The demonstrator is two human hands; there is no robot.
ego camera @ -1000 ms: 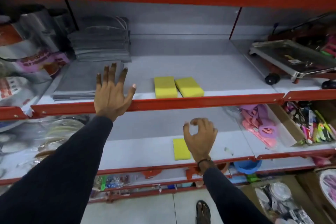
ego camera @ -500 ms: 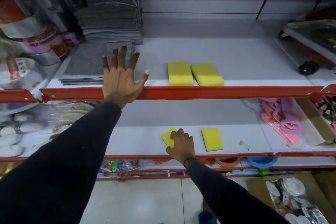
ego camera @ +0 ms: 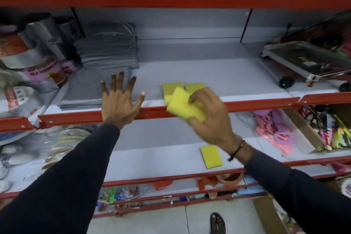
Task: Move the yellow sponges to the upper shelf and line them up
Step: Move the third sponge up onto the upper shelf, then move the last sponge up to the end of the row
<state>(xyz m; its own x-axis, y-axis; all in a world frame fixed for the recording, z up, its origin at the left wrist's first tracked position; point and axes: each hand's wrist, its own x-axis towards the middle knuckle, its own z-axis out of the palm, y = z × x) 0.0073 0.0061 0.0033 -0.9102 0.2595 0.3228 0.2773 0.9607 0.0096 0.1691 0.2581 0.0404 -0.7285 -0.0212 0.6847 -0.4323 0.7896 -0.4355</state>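
The right hand [ego camera: 207, 118] holds a yellow sponge [ego camera: 182, 106] pinched between thumb and fingers, tilted, at the red front rail [ego camera: 256, 103] of the upper shelf [ego camera: 218, 74]. Just behind this rail two more sponges [ego camera: 171, 88] lie side by side. To do the step well, the held sponge should first clear the rail, then go down flat beside those two, edges parallel to the rail, without pushing them. The left hand [ego camera: 118, 103] is spread wide and empty, its palm over the rail, left of the sponges. Below the rail, on the lower shelf [ego camera: 152, 159], one last sponge [ego camera: 211, 156] waits.
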